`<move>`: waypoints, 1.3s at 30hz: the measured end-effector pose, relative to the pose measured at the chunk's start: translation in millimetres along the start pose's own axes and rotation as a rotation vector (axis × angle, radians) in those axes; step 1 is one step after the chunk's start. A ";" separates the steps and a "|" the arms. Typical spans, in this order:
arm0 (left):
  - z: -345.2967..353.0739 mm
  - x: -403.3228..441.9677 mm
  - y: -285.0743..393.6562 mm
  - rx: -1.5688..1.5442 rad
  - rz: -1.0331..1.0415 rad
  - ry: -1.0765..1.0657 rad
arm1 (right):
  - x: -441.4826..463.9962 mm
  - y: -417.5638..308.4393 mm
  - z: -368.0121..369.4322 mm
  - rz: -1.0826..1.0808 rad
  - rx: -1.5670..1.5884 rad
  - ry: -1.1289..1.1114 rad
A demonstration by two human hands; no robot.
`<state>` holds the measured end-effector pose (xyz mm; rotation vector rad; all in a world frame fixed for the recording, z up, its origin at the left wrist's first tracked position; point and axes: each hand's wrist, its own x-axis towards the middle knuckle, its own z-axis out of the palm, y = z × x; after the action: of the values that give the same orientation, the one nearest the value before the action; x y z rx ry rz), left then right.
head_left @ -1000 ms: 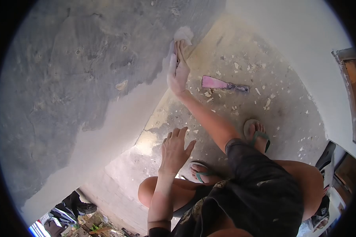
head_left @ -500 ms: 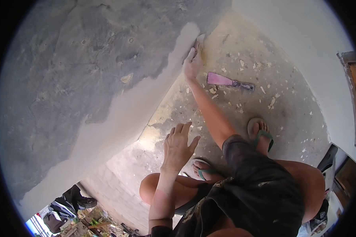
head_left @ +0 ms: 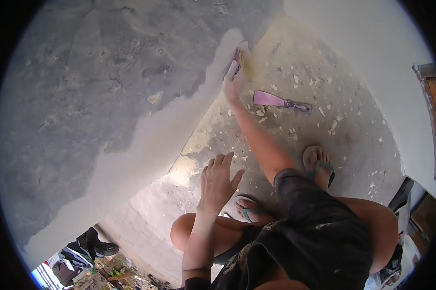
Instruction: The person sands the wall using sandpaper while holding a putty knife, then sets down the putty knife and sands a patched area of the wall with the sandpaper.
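My right hand reaches far forward, dusted white, closed on what looks like a folded piece of sandpaper. It presses the piece to the pale, smooth strip along the bottom of the grey wall. The sheet's light edge sticks out past my fingers. Above my knee, my left hand hovers with fingers apart, holding nothing. On the floor just right of my right hand lies a putty knife with a pinkish blade and a dark handle.
Paint flakes lie scattered over the concrete floor. My feet in green-strapped flip-flops stand on it. A white wall rises on the right, with a wooden frame. Dark shoes and debris show at lower left.
My right hand has shifted very slightly to the left along the wall's base, and more of the sandpaper shows. My left hand and the putty knife stay nearly where they were.
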<state>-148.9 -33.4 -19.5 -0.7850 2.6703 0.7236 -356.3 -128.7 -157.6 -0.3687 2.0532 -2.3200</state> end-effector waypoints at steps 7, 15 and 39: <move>-0.3 -1.1 -1.8 0.012 -0.015 -0.014 | -10.3 -15.9 6.7 -0.281 -0.019 -0.003; 0.8 -4.0 0.0 0.010 -0.024 -0.043 | 0.7 -30.9 0.3 -0.365 -0.105 0.090; 6.7 4.8 1.5 -0.002 0.028 -0.031 | 22.0 -47.4 -5.0 -0.411 -0.089 0.036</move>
<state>-152.9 -30.8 -26.3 -0.7323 2.6586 0.7392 -372.0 -121.2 -108.1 -0.8310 2.2854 -2.4600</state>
